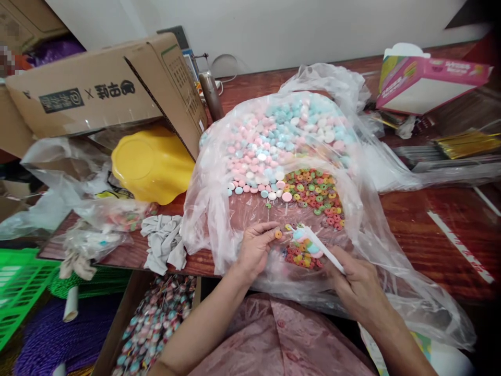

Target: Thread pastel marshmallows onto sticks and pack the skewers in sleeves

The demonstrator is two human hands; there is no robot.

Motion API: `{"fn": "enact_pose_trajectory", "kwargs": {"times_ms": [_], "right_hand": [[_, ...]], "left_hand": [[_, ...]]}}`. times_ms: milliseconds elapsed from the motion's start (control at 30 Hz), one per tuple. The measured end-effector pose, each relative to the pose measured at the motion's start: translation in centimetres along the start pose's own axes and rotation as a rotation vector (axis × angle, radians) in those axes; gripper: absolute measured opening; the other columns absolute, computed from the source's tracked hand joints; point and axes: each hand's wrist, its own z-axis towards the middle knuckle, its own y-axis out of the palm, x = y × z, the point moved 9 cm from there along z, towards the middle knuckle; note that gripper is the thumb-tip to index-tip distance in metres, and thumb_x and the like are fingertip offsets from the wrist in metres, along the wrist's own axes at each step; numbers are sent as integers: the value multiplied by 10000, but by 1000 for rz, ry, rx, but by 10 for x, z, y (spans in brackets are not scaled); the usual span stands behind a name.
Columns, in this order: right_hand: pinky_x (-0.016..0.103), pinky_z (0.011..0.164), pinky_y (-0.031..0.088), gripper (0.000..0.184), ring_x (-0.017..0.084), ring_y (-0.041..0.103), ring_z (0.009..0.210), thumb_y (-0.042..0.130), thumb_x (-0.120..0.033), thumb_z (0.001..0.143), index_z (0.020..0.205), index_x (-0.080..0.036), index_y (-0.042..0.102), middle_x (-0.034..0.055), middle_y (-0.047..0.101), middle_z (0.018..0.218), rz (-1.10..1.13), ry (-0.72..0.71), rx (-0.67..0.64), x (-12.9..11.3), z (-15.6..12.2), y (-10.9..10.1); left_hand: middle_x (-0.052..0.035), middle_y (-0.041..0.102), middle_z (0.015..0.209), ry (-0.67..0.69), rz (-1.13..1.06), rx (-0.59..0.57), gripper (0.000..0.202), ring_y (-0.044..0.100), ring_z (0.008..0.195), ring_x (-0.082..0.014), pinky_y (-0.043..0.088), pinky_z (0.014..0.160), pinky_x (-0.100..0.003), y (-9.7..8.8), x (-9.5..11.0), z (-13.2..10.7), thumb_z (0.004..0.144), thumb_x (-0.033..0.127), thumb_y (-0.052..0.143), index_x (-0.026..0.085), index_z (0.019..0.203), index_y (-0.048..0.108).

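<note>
My left hand [256,248] pinches a small orange ring-shaped candy [278,234] between thumb and fingertips. My right hand [354,279] is closed round a white stick [326,250] that slants up and left toward the left hand. Pastel blue and pink candies [307,241] show at the stick's upper end; whether they are threaded on it I cannot tell. Beneath both hands lies a small pile of red and yellow ring candies [301,257] on clear plastic. Beyond it are more coloured rings [317,193] and a large heap of pink, blue and white round candies [270,141].
A crumpled clear plastic bag [207,209] surrounds the candies on the dark red table [434,245]. Left stand a cardboard box [94,89], a yellow scalloped bowl [152,164] and grey gloves [162,243]. A pink carton [426,83] is at right. Below, a box holds many candy pieces [152,318].
</note>
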Motion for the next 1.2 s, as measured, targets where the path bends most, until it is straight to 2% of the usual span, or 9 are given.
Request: {"fn": "enact_pose_trajectory", "kwargs": {"times_ms": [100,200,333,500,600,767,867,1000,1200], "right_hand": [[238,507,373,228,132,542,501,438,-228,947,886,-187,654,-17,593,613,-53,-15,-64,-3,-4,5],[257,532,382,231,157,589,538,414,-203,929,873,-187,638,2,629,635,-113,-2,-121,-3,-6,12],[270,559,402,267,179,640,583,369,-175,913,899,-187,635,26,681,686,-195,-13,-167,-2,-6,20],[285,532,387,316,200,659,569,350,-168,894,954,-180,660,52,713,710,-355,-14,-65,1,-2,19],[282,500,380,321,192,625,502,351,-205,922,981,-178,666,32,680,635,-323,9,-13,6,0,18],[260,523,423,307,179,633,525,370,-232,953,971,-183,673,26,684,658,-180,1,17,8,2,18],[240,490,411,298,151,574,467,397,-276,968,946,-189,681,-3,638,597,-94,25,26,8,4,14],[214,439,374,296,114,486,418,437,-307,971,900,-180,695,-26,587,559,-8,4,49,-1,9,7],[184,477,414,269,95,489,476,490,-286,974,986,-166,730,-36,565,596,142,-82,100,-19,10,5]], "left_hand": [[-9,713,649,30,29,10,372,677,596,-131,554,639,-252,0,-2,1,445,243,938,136,748,751],[0,707,683,168,114,5,243,639,608,-96,523,621,-213,0,6,2,551,239,881,156,750,768],[-18,718,827,478,403,-29,72,650,734,-106,514,646,-199,6,28,-6,730,187,744,185,789,784],[-84,734,949,1033,906,-171,240,687,880,-154,567,790,-272,34,51,-42,894,110,548,174,981,763],[-107,728,986,1180,988,-193,285,696,895,-156,584,776,-267,40,52,-55,909,72,505,160,1050,736],[-82,741,917,1065,826,-157,201,707,811,-143,590,728,-249,36,58,-49,903,124,582,181,953,768],[-51,740,849,815,570,-124,111,699,763,-141,590,703,-251,27,58,-33,818,203,721,196,910,783],[-8,717,763,371,216,-141,319,668,673,-116,568,623,-225,24,39,-11,603,242,892,197,900,786],[11,664,705,124,136,-244,423,576,580,-64,460,533,-182,43,34,-8,492,257,947,160,869,784]]}}
